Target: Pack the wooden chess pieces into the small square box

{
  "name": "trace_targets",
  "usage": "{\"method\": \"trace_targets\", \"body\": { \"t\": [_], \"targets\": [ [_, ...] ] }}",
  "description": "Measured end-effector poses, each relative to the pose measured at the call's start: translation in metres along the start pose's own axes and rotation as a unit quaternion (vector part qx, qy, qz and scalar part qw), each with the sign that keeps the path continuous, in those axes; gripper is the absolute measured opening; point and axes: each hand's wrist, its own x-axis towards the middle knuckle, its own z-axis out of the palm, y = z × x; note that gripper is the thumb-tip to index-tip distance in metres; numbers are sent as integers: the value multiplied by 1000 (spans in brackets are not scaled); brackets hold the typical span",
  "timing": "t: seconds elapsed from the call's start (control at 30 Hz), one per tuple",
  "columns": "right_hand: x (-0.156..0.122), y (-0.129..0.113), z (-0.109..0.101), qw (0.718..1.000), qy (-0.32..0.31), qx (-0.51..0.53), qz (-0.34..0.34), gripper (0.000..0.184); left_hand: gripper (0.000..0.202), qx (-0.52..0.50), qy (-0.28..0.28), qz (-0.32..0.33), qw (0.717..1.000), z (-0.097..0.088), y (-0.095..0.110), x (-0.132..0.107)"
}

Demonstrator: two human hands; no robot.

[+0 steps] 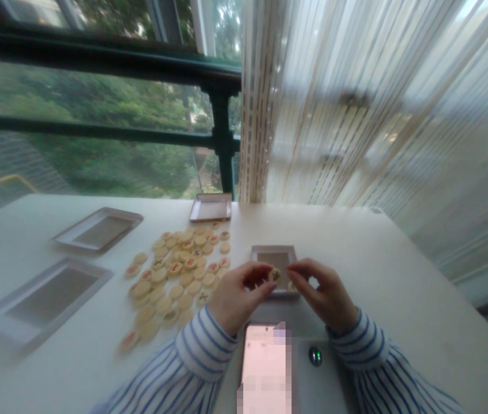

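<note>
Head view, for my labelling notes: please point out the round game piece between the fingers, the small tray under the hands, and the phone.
round game piece (275,275): head view, its marked face.
small tray (273,248): head view, far rim.
phone (265,362): head view, middle of lit screen.

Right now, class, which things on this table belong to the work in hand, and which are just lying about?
In use: left hand, the round piece it pinches, right hand beside it, small tray beneath, pile of pieces.
Lying about: near large tray, far large tray, open box, phone, small device with a green light.
</note>
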Motion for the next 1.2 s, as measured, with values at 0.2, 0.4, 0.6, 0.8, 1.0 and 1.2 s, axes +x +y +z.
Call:
{"method": "trace_targets", "body": {
  "t": [0.2, 0.4, 0.6, 0.8, 1.0, 1.2],
  "targets": [
    [-1, 3, 6, 1000, -21, 13, -4, 16, 26, 8, 17, -9, 1000, 6, -11, -5],
    [-3, 4, 11, 998, -50, 37, -1, 15, 26, 12, 13, -7, 1000, 8, -17, -9],
    [-4, 5, 11, 996, -71, 49, 13, 17, 25, -7, 12, -14, 1000, 7, -18, -10],
    [-4, 4, 10, 995, -79, 59, -8, 27, 30, -44, 25, -35, 998, 6, -20, -10],
    [-6, 12, 13, 994, -78, 58, -48, 36, 30, -58, 5, -39, 998, 6, -21, -10],
    [-6, 8, 12, 991, -99, 65, -54, 34, 33, -100, 2, -40, 994, 7, -22, -12]
  ]
}}
